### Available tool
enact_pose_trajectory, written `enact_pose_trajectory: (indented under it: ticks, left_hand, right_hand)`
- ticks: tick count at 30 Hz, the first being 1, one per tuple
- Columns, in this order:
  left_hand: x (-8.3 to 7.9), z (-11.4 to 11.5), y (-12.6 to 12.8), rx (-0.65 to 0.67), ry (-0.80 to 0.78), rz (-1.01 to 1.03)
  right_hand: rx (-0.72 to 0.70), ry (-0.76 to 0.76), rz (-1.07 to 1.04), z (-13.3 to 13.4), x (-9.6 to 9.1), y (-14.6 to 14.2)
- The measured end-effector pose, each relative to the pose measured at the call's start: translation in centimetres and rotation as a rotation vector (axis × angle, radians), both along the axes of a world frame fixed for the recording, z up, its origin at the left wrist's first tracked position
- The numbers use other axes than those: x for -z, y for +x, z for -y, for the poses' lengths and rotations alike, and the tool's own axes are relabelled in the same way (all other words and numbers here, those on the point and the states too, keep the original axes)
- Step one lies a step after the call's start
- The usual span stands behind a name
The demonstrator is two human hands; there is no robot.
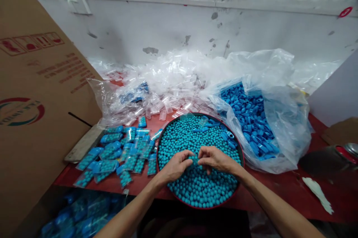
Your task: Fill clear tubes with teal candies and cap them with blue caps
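Note:
A round, red-rimmed tray full of small teal balls is in front of me. My left hand is over the middle of the balls, thumb and forefinger pinched around what looks like a small clear plastic case. Close on its right, my right hand has its fingers curled in; whatever they hold is too small to make out. A few loose blue caps lie on the balls at the tray's back right.
Filled, blue-capped cases are spread left of the tray. Empty clear cases are heaped behind it. A plastic bag of blue caps lies right. A cardboard box stands left, a dark flask right. More filled packs sit below the table's edge.

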State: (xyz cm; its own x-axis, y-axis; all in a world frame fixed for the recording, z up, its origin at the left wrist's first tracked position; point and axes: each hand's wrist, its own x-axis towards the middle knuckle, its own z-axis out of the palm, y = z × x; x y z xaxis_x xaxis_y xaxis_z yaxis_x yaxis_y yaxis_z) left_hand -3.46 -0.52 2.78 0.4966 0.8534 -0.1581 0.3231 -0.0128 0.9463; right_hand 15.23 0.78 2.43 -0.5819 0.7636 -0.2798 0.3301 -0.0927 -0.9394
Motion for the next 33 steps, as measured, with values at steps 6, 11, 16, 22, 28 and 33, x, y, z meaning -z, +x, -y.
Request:
enact_pose_trajectory:
  ticks: [6, 11, 16, 22, 28, 33]
  left_hand:
    - [0.1, -0.2, -1.2, 0.006, -0.103, 0.122]
    - [1.4, -0.6, -1.5, -0.238, -0.313, 0.227]
    - [1.8, -0.7, -1.1, -0.310, -0.317, 0.224]
    - [1.5, -1.0, -0.9, -0.340, -0.273, 0.247]
    - [1.7, -0.9, 0.0, -0.346, -0.212, 0.182]
    - [2.2, -0.7, -0.4, -0.353, -0.174, 0.153]
  right_hand:
    - [-0.360, 0.081, 0.269, -2.6, -2.2, 1.0]
    - [0.274, 0.496, 0.862, -7.7, -2.7, 0.2]
    - [0.358, 0.467, 0.919, -9.4, -0.8, -1.5]
    - [0.128, 0.485, 0.663, -6.7, 0.4, 0.0]
    - [-0.059, 0.756, 0.600, -3.0, 1.3, -0.9]
    - [0.041, 0.827, 0.922, -0.6, 1.9, -2.2]
